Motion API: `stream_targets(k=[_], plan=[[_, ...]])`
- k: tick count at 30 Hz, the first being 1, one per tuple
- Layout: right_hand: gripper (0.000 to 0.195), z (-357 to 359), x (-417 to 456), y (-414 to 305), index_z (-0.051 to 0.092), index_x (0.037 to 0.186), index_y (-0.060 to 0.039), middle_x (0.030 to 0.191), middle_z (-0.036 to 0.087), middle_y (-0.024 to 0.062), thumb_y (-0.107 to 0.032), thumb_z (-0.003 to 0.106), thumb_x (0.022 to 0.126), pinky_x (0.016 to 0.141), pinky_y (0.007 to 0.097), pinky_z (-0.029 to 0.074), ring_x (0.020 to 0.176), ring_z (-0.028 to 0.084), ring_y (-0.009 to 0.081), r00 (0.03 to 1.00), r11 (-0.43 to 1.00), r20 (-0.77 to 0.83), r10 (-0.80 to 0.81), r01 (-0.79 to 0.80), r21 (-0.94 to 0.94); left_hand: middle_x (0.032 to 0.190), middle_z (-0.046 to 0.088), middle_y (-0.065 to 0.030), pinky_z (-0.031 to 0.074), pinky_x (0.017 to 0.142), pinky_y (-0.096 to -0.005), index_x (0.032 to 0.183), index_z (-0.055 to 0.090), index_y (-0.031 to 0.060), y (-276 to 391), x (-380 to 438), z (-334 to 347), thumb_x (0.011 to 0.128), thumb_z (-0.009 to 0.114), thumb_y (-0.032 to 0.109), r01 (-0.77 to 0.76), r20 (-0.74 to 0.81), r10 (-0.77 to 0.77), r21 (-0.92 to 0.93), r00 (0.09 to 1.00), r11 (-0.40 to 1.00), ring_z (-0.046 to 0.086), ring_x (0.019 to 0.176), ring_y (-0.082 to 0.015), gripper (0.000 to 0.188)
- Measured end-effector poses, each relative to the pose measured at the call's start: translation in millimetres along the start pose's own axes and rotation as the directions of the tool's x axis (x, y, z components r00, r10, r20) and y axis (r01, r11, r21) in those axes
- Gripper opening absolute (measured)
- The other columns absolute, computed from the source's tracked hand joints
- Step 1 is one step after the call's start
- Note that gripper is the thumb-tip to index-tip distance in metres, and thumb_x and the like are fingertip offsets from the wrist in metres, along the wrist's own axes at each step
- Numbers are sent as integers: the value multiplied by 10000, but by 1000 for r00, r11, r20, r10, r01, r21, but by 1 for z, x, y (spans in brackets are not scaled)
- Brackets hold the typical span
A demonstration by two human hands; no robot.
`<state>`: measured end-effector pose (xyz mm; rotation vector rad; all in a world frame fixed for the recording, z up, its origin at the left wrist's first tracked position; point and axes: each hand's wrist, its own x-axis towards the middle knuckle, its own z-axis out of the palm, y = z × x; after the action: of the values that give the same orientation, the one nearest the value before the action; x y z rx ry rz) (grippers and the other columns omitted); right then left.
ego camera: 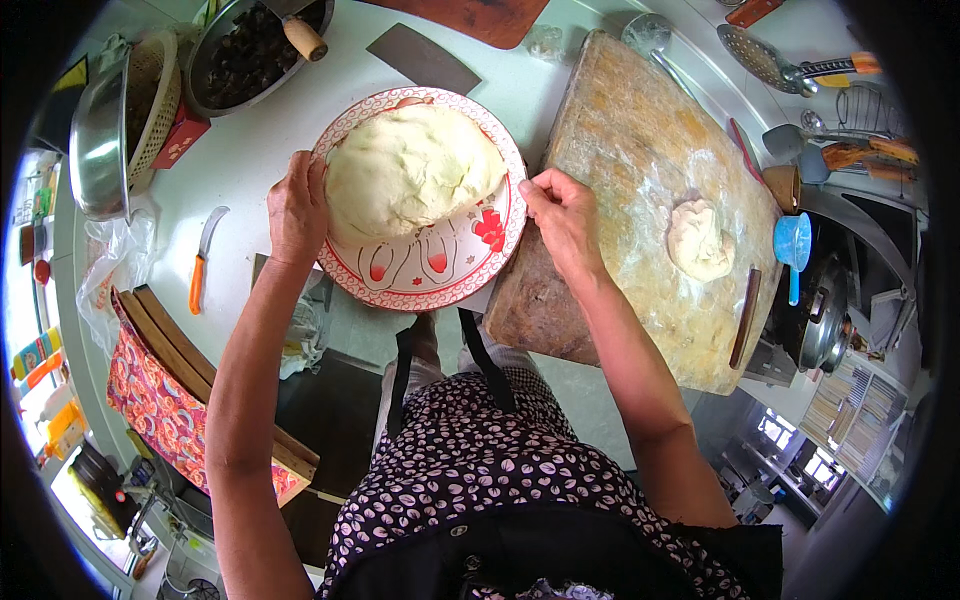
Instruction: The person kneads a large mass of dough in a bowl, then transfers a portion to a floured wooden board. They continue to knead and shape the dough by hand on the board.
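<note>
A large lump of pale dough (409, 169) rests in a round red-and-white patterned dish (420, 300), covering its upper left part. My left hand (296, 214) grips the dish's left rim beside the dough. On the opposite side, my right hand (562, 217) pinches the right rim between thumb and fingers. To the right, a worn wooden board (630, 112) dusted with flour carries a smaller dough piece (701, 240). The right forearm passes over the board's near left part.
A grey metal blade (424, 58) lies beyond the dish. At upper left stand a metal bowl (196, 97) of dark food pieces and a colander (161, 112). An orange-handled knife (199, 277) lies left. A dark stick (745, 319) and blue dipper (793, 244) are at the board's right.
</note>
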<state>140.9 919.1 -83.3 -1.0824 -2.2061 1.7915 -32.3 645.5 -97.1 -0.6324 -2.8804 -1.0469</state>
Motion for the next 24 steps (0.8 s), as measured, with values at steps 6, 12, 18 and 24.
stream_targets(k=[6, 12, 18, 24], plan=[[104, 0, -22, -12, 649, 848, -45, 685, 552, -44, -105, 653, 932, 511, 224, 356, 574, 438, 39, 987, 963, 16, 158, -158, 220, 809, 620, -253, 490, 667, -485, 1007, 570, 33, -4, -4, 8, 1019, 554, 189, 20, -49, -18, 51, 999, 998, 593, 754, -476, 157], [62, -6, -8, -19, 650, 844, -69, 670, 522, -53, -94, 673, 897, 435, 201, 292, 532, 423, 25, 956, 881, 96, 278, -294, 372, 809, 622, -253, 482, 662, -512, 997, 563, 46, -3, -3, 6, 1016, 551, 190, -7, -46, 8, 37, 999, 999, 592, 761, -485, 146], [49, -8, 14, -29, 658, 847, -59, 674, 540, -39, -80, 669, 890, 429, 200, 293, 537, 436, 26, 968, 935, 123, 218, -243, 259, 783, 622, -264, 471, 632, -541, 981, 552, 54, -7, -3, 7, 1018, 537, 197, -44, -59, 47, 44, 997, 998, 597, 729, -492, 149], [76, -4, 37, -18, 643, 934, -3, 730, 631, 46, -75, 649, 912, 608, 308, 487, 645, 576, 139, 993, 991, 92, -77, 87, -103, 793, 611, -266, 463, 650, -542, 979, 549, 48, -1, -1, 8, 1019, 535, 203, -12, -44, 14, 34, 999, 999, 582, 746, -498, 161]])
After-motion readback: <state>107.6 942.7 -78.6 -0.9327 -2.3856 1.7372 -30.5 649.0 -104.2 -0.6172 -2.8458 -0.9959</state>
